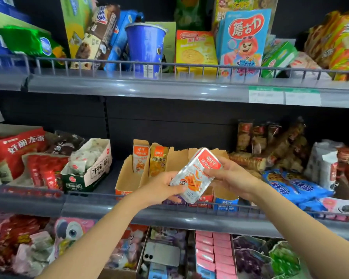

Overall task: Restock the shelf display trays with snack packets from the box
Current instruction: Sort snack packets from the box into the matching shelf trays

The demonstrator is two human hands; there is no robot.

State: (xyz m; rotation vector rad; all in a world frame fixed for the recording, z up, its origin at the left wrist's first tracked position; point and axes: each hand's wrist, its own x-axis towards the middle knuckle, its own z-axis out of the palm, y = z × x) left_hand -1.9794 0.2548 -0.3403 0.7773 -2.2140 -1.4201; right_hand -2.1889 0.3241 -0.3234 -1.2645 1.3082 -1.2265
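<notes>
Left hand (160, 187), right hand (233, 176) grip packet (197, 171) ends; arms extended.

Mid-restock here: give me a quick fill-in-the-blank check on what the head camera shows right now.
1. The silver-and-red packet is held by ____ hands: the left hand and the right hand.
2. The cardboard trays behind it sit on the ____ of the three shelves in view.
3. The cup on the top shelf is ____ in colour.
4. The phone lies on the ____ shelf.
Missing words: both; middle; blue; bottom.

Blue box (243, 40): "蘑古力"; packet (193, 176): perhaps "劲仔"
</notes>
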